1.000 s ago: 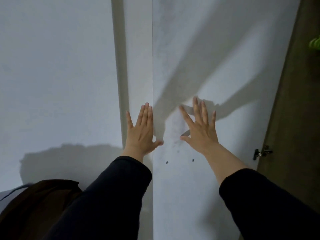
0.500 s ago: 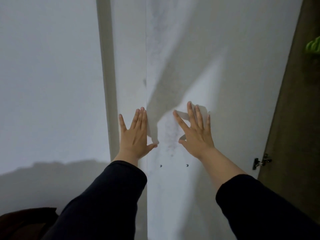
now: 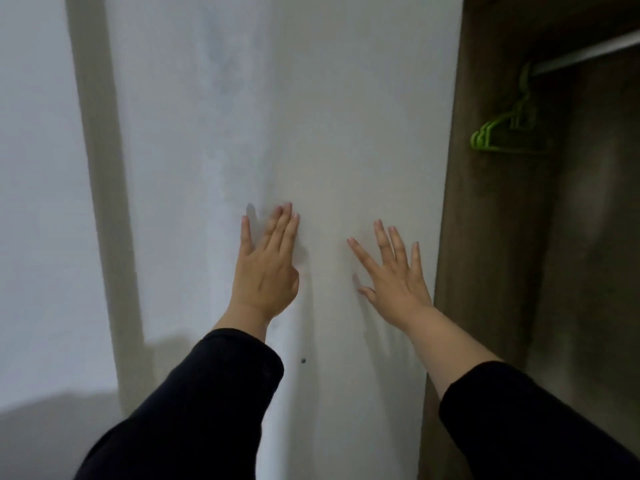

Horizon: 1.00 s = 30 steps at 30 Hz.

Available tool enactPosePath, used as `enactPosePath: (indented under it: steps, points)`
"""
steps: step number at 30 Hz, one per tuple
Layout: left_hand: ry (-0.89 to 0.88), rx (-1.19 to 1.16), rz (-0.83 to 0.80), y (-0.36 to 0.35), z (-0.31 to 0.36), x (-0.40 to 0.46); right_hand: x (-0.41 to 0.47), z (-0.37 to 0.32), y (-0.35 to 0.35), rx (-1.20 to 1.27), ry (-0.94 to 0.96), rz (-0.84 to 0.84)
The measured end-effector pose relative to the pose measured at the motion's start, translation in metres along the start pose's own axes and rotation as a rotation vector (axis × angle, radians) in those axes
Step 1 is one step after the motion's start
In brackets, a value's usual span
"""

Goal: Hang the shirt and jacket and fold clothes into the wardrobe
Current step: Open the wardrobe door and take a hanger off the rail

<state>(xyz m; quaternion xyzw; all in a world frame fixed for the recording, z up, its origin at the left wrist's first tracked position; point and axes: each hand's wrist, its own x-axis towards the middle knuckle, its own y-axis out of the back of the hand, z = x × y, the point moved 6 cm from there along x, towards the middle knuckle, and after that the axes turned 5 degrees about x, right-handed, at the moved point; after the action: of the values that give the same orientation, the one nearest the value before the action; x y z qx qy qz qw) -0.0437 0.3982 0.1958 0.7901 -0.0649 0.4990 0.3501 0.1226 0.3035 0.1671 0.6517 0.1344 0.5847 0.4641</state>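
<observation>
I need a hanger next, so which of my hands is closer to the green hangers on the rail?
Right. The right hand lies flat on the white door near its edge beside the green hangers; the left hand presses the door farther left.

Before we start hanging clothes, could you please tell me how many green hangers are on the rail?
At least 2: green hangers hang bunched together on the rail inside the wardrobe, upper right. They overlap, so more may be hidden.
</observation>
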Motion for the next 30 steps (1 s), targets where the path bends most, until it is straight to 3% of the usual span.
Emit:
enactPosePath:
  steps: [6, 14, 22, 27, 30]
  points:
    - [-0.129, -0.237, -0.005, -0.01, 0.092, 0.067, -0.007, 0.104, 0.021, -0.082, -0.202, -0.022]
    - [-0.217, -0.364, 0.12, -0.005, 0.209, 0.174, 0.039, 0.241, 0.048, 0.14, -0.41, 0.023]
    - [-0.206, -0.551, 0.22, 0.01, 0.267, 0.29, 0.132, 0.312, 0.076, 0.265, -0.368, 0.158]
    - [-0.23, -0.564, 0.077, -0.004, 0.287, 0.322, 0.162, 0.317, 0.071, 0.258, -0.305, 0.148]
    - [-0.244, -0.533, 0.079, -0.014, 0.292, 0.337, 0.167, 0.321, 0.067, 0.191, -0.307, 0.125]
